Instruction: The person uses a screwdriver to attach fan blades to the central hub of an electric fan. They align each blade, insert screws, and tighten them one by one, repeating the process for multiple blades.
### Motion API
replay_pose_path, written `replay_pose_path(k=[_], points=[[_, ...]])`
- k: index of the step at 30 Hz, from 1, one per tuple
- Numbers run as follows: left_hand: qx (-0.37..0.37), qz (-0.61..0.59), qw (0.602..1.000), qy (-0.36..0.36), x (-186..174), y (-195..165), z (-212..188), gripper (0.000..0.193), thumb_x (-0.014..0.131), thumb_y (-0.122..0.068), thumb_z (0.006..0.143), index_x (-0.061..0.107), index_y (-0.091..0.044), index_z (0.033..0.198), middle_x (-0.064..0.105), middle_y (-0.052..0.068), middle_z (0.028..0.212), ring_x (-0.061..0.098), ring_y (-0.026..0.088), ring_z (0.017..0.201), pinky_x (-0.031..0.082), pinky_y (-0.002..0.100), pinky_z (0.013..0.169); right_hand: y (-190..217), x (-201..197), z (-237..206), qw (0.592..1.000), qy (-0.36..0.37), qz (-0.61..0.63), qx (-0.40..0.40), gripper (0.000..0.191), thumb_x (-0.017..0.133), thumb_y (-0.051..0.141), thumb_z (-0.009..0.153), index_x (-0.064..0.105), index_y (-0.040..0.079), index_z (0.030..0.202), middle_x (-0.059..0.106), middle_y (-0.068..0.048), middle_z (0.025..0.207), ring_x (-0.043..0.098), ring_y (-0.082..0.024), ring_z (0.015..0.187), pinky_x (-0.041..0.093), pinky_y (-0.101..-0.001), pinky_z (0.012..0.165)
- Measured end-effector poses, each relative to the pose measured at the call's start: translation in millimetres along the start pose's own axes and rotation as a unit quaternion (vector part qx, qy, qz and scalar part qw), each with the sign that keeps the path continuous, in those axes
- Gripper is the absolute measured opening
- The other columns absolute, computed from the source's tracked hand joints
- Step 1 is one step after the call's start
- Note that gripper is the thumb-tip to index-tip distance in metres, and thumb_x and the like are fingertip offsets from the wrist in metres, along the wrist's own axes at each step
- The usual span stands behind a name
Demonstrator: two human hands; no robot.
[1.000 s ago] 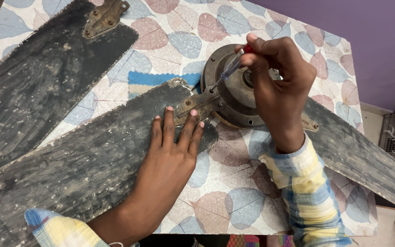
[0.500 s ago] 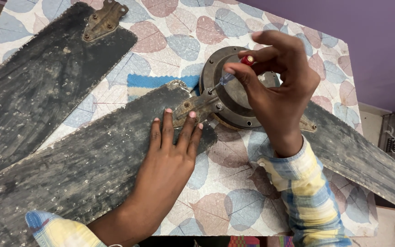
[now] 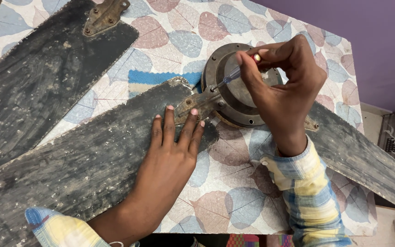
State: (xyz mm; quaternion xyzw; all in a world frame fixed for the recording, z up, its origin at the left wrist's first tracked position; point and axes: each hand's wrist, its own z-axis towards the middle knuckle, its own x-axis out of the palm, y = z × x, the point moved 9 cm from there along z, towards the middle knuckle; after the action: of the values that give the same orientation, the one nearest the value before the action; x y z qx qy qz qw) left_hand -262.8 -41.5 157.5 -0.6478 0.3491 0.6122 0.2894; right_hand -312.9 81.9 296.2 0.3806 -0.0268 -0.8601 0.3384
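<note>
You look down on a table [image 3: 216,201] covered in a leaf-patterned cloth of blue, pink and grey, a plain purple wall [image 3: 371,41] at upper right, pale floor [image 3: 371,123] along the right edge, even soft light.

The right hand [image 3: 282,91] hides the fan motor's [image 3: 238,87] far side and the right blade's [image 3: 366,155] bracket; all blades run off frame
</note>
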Motion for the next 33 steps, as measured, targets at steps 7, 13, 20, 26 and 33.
replay_pose_path(k=[7,13,20,26,33], points=[[-0.003,-0.011,1.0,-0.009,0.1,-0.4,-3.7,0.086,0.065,-0.009,0.079,0.029,0.001,0.156,0.024,0.027,0.164,0.03,0.06,0.142,0.028,0.068,0.112,-4.3,3.5,-3.6,0.998,0.014,0.063,0.0,0.019,0.08,0.002,0.108,0.062,-0.003,0.111,0.074,-0.013,0.104,0.079,-0.018,0.101,0.069,-0.0272,0.092],[-0.004,-0.002,1.0,-0.014,4.0,-9.0,-1.6,0.085,0.065,-0.008,0.079,0.03,0.001,0.156,0.024,0.027,0.165,0.03,0.06,0.142,0.028,0.068,0.112,-11.9,9.0,-11.8,0.997,0.023,0.065,0.023,0.015,0.069,-0.01,0.109,0.068,-0.005,0.124,0.076,-0.016,0.117,0.078,-0.022,0.105,0.068,-0.0288,0.093],[-0.014,-0.02,0.999,-0.038,4.2,-11.6,-1.5,0.083,0.065,-0.009,0.08,0.032,0.001,0.155,0.027,0.026,0.164,0.031,0.059,0.142,0.029,0.067,0.113,-8.1,-0.6,-13.0,0.998,0.025,0.056,-0.021,0.014,0.068,-0.017,0.106,0.063,-0.005,0.11,0.074,-0.019,0.113,0.075,-0.028,0.118,0.069,-0.0333,0.1],[-0.004,0.005,1.0,-0.012,9.0,-7.9,-7.8,0.085,0.065,-0.007,0.078,0.03,0.001,0.156,0.025,0.027,0.164,0.03,0.06,0.141,0.028,0.068,0.112,-8.3,-1.7,-16.7,0.998,0.019,0.052,-0.012,0.016,0.075,-0.013,0.11,0.062,-0.006,0.107,0.075,-0.019,0.103,0.079,-0.026,0.11,0.069,-0.0306,0.096],[-0.016,-0.015,1.0,-0.02,-1.1,6.1,-19.3,0.084,0.066,-0.008,0.078,0.033,0.0,0.155,0.027,0.025,0.165,0.031,0.06,0.142,0.028,0.068,0.113,7.7,5.1,-6.4,0.999,0.012,0.041,-0.011,0.017,0.081,-0.005,0.106,0.064,-0.004,0.109,0.076,-0.017,0.099,0.08,-0.022,0.102,0.069,-0.0304,0.094]])
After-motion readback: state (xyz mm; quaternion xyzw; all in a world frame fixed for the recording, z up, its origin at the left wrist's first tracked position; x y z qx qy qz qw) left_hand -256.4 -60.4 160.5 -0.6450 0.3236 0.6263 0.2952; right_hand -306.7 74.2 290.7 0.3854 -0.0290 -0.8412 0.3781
